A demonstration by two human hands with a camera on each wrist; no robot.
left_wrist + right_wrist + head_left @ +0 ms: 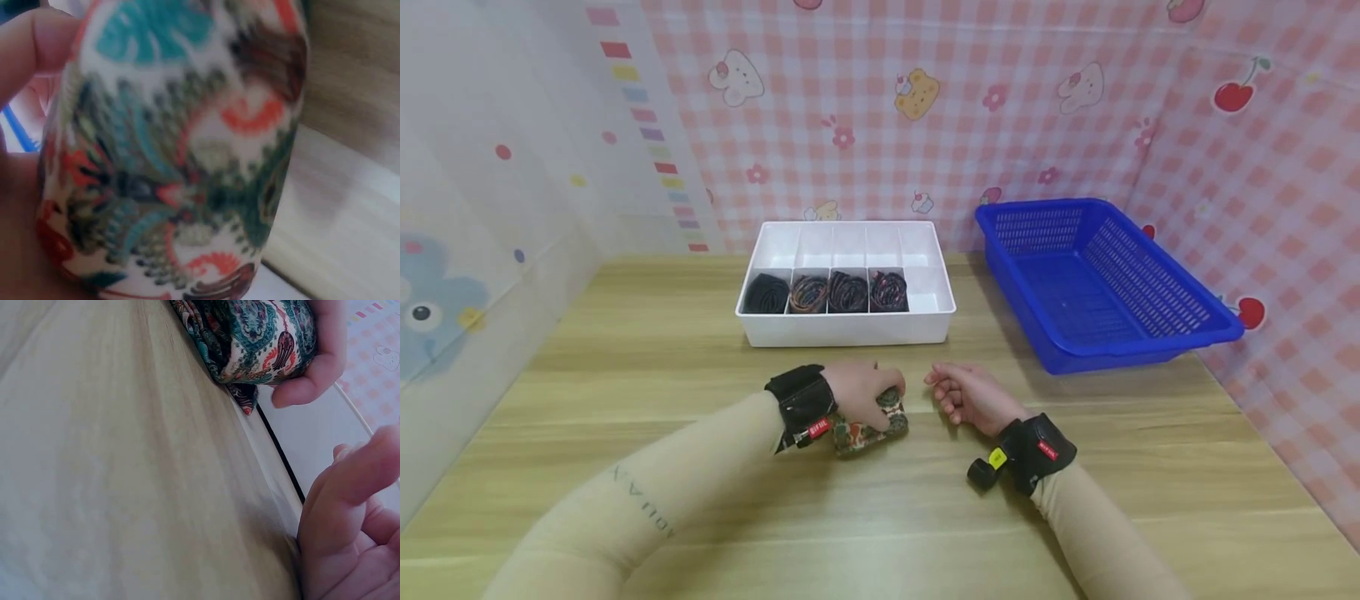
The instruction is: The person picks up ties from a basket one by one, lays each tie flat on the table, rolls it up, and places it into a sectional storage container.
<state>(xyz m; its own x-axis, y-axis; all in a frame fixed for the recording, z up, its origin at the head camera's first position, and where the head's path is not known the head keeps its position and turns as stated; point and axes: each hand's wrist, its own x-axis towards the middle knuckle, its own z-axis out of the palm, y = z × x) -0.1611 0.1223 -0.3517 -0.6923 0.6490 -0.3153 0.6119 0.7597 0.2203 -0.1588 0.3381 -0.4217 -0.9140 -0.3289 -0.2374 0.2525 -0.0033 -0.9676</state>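
My left hand (pixel 859 390) grips a rolled patterned cloth (pixel 856 438) on the table, its fingers curled over the roll. Green, teal, orange and white print covers the rolled cloth (pixel 175 156), which fills most of the left wrist view. In the right wrist view, a loose pointed end sticks out from under the rolled cloth (pixel 275 344). To the right, apart from the roll, my right hand (pixel 976 398) rests on the table with loosely curled fingers and holds nothing. Beyond both hands stands a white divided box (pixel 846 331); several dark rolled cloths (pixel 848 293) fill front compartments.
A blue plastic basket (pixel 1150 346) stands at the back right, close to the checked cloth wall (pixel 880 158). The wooden table (pixel 715 517) runs back to that wall. In the box, the back row and the front right compartment show bare white floors.
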